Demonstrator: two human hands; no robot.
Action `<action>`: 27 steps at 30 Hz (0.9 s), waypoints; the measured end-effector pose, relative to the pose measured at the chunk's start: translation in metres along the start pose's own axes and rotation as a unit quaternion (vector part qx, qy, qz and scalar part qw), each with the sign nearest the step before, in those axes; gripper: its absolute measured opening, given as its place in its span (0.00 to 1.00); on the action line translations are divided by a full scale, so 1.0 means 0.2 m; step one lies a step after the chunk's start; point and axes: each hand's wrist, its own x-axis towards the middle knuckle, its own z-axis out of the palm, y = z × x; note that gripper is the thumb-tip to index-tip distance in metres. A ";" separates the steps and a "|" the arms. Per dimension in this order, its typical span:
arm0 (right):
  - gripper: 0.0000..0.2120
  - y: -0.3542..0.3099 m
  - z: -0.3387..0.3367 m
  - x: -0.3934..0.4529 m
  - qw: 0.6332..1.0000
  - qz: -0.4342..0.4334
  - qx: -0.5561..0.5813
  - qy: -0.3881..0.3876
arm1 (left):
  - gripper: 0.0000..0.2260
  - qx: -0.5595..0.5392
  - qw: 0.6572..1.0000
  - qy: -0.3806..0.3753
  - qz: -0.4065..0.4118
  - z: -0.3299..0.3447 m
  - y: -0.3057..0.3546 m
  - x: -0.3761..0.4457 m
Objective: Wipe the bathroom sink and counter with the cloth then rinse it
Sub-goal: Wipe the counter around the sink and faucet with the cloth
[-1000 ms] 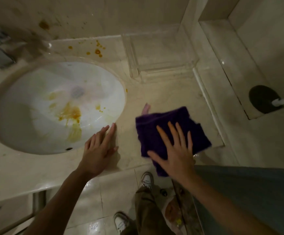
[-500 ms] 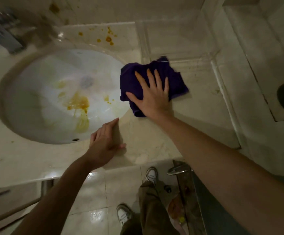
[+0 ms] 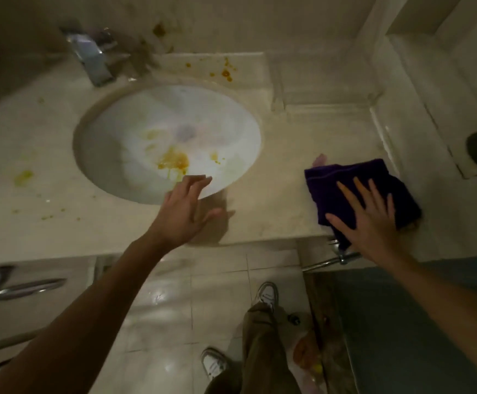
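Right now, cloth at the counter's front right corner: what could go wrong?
1. The purple cloth overhangs the counter edge under the flat right hand; another outward stroke could drop it.
2. Orange stains in the sink and behind it are unwiped and may smear.
3. The left hand rests by the basin rim and could slip in.

Chrome faucet [image 3: 92, 59] behind basin; white sneakers [image 3: 265, 294] on tiled floor [image 3: 174, 302].
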 end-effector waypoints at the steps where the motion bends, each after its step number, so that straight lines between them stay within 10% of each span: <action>1: 0.42 -0.12 0.02 0.00 1.000 -0.006 0.003 0.011 | 0.34 0.014 1.000 0.010 -0.005 -0.05 -0.08 -0.05; 17: 0.34 -2.35 0.21 0.16 0.909 -0.414 0.052 -0.005 | 0.23 -0.021 0.891 0.208 -0.403 -0.42 -0.95 -0.72; 27: 0.35 -2.15 0.15 0.18 0.884 -0.466 0.020 -0.038 | 0.29 -0.030 0.881 0.167 -0.441 -0.49 -1.11 -0.92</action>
